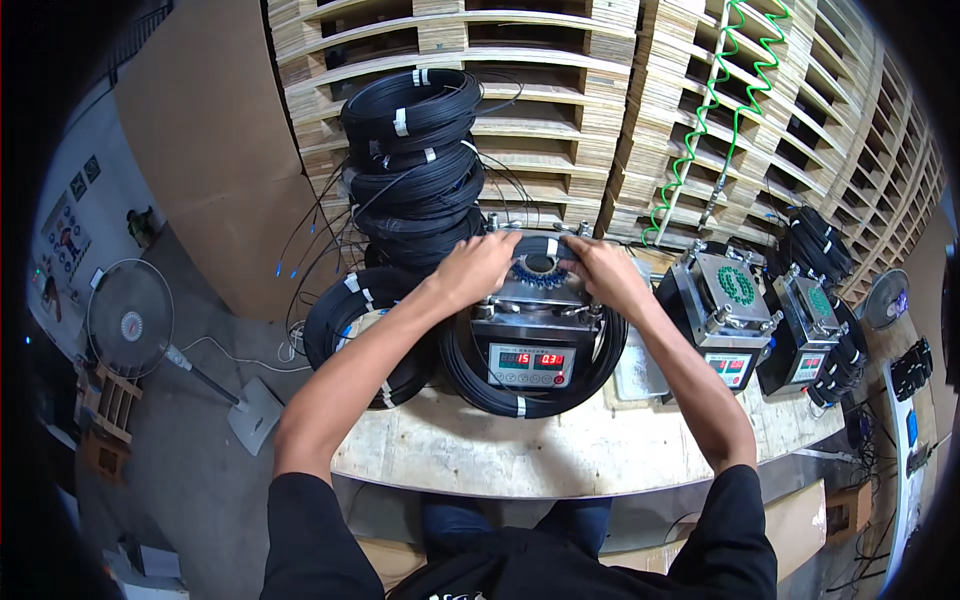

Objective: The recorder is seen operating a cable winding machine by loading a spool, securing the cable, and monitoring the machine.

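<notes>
Left hand [478, 266] and right hand [605, 270], fingers curled, rest on the grey metal box-shaped machine [530, 330], gripping the black cable coil [530, 400] looped around it; blue-toothed ring [540, 272] sits between them.

Red-digit screen [531, 361] on centre machine front.

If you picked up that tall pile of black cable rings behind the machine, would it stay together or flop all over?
Probably floppy. The stack of cable coils is made of thin cable, held in rings only by small white ties, so each ring would likely sag. The pile already leans unevenly, so pushing it might topple the rings. Loose ends hang out and could snag.
</notes>
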The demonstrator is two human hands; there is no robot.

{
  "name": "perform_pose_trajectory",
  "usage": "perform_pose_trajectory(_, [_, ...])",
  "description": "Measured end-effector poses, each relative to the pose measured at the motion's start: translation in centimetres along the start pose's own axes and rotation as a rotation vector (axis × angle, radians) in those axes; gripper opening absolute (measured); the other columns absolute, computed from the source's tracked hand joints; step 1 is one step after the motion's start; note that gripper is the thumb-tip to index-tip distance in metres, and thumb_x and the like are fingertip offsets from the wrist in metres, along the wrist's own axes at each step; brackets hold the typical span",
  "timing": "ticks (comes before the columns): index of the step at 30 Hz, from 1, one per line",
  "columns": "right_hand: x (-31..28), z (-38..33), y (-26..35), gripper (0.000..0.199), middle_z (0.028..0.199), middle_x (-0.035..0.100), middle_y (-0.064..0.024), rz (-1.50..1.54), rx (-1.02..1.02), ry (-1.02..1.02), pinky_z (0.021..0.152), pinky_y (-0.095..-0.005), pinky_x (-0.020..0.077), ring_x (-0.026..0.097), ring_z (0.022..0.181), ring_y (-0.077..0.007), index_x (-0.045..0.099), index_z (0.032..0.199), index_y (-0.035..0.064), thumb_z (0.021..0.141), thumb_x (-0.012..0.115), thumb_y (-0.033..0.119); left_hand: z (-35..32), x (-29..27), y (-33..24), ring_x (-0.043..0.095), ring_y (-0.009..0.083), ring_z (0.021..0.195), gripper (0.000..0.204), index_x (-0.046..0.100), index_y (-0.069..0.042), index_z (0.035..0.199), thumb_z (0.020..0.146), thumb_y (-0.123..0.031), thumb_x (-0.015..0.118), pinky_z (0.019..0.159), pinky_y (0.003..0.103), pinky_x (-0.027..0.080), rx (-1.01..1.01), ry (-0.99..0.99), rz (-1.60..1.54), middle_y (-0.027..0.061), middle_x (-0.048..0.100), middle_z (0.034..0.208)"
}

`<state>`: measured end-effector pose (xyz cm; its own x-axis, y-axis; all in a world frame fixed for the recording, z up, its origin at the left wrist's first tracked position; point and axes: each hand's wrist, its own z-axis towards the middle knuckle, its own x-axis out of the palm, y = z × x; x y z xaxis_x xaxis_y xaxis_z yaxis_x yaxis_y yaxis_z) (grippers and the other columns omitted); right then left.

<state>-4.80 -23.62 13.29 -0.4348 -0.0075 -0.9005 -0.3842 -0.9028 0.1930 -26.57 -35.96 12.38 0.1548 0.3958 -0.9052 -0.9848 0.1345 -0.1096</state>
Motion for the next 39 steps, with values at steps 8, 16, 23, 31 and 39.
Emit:
perform_pose_trajectory(8, [-4.3, -0.3, 1.2, 0.044, 0.102, 0.066, -0.0302, 0.097, -0.111, -0.053, 0.081, -0.0473, 0.0528, 0.064, 0.095, -0.0463, 0.061, 0.127, -0.0036, 0.097, 0.063, 0.029, -0.2, -5.4, -1.1, 0.066, 0.0442, 0.1, 0.036, 0.061, -0.002, 0.127, 0.095, -0.02, 0.062, 0.087, 0.051, 0.055, 0.074, -0.062, -0.142, 0.0265, 0.068, 0.11])
perform_pose_trajectory(16, [2.7, -11.9, 7.0, 0.033, 0.092, 0.068, -0.0262, 0.319, 0.013, 0.105, 0.075, -0.0463, 0.0514, 0.067, 0.087, -0.0439, 0.065, 0.126, 0.0051, 0.096, 0.064, 0.021, -13.7, 2.1, -5.2, 0.066, 0.0435, 0.101, 0.043, 0.056, -0.016, 0.139, 0.097, -0.022, 0.061, 0.085, 0.05, 0.055, -0.016, 0.066, -0.472, 0.0245, 0.069, 0.11])
perform_pose_trajectory(23, [16.3, -19.0, 7.5, 0.034, 0.082, 0.068, -0.0246, 0.354, 0.231, 0.167, 0.066, -0.0526, 0.0513, 0.066, 0.078, -0.0445, 0.065, 0.128, 0.0127, 0.096, 0.063, 0.026, -21.5, 11.9, -5.0, 0.066, 0.0426, 0.101, 0.039, 0.063, -0.012, 0.132, 0.094, -0.02, 0.065, 0.085, 0.046, 0.054, -0.128, 0.131, -0.559, 0.0241, 0.069, 0.11])
perform_pose_trajectory(31, [20.7, -22.0, 9.6, 0.033, 0.093, 0.072, -0.0172, 0.151, 0.254, 0.048, 0.08, -0.0427, 0.0524, 0.065, 0.087, -0.04, 0.067, 0.125, 0.0158, 0.093, 0.064, 0.023, -24.9, 15.5, -5.5, 0.06, 0.0392, 0.094, 0.041, 0.064, -0.014, 0.133, 0.093, -0.023, 0.066, 0.087, 0.043, 0.05, -0.171, 0.123, -0.401, 0.0174, 0.071, 0.112])
perform_pose_trajectory(39, [21.5, -20.5, 8.5, 0.034, 0.093, 0.07, -0.0162, 0.204, 0.26, -0.096, 0.066, -0.049, 0.0525, 0.065, 0.083, -0.0382, 0.066, 0.124, 0.0104, 0.091, 0.064, 0.016, -22.5, 15.4, -4.6, 0.064, 0.0371, 0.091, 0.03, 0.07, 0.0, 0.117, 0.091, -0.016, 0.068, 0.081, 0.042, 0.052, -0.17, 0.042, -0.562, 0.0198, 0.07, 0.104])
